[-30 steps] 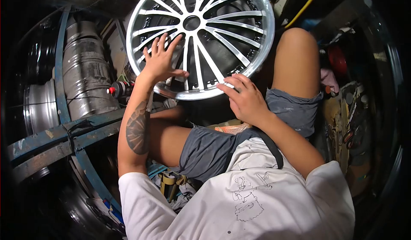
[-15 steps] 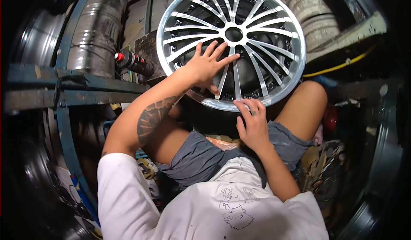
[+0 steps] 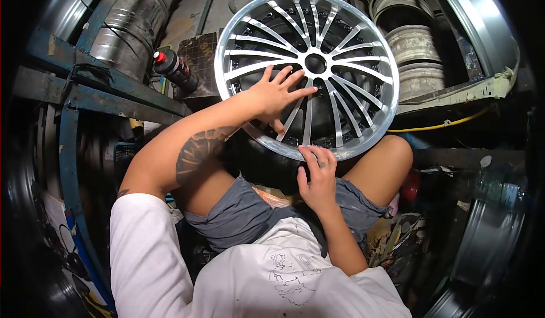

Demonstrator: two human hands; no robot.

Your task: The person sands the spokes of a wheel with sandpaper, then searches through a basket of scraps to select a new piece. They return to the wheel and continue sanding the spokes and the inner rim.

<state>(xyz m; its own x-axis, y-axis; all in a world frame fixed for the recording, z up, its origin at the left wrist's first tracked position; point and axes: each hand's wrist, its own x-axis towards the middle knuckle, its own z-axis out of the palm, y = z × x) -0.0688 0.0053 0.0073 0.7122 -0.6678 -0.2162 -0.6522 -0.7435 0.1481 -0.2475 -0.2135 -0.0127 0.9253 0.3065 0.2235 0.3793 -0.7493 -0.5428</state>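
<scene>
A silver multi-spoke wheel rim with black gaps between its spokes is tilted face up in front of my knees. My left hand lies on the lower left spokes, its fingers spread toward the centre hole. At the near edge, my right hand rests its fingertips on the polished lip, the thumb apart and below it. The right fingers are slightly bent and not wrapped round the edge. A dark shape under the rim is mostly hidden.
A dark bottle with a red cap stands left of the rim. Metal wheels are stacked at the left and right. A blue metal frame borders the left side, and a yellow hose runs at right.
The view has shifted, so the rim appears slightly lower. Both hands keep nearly the same places on the rim.
</scene>
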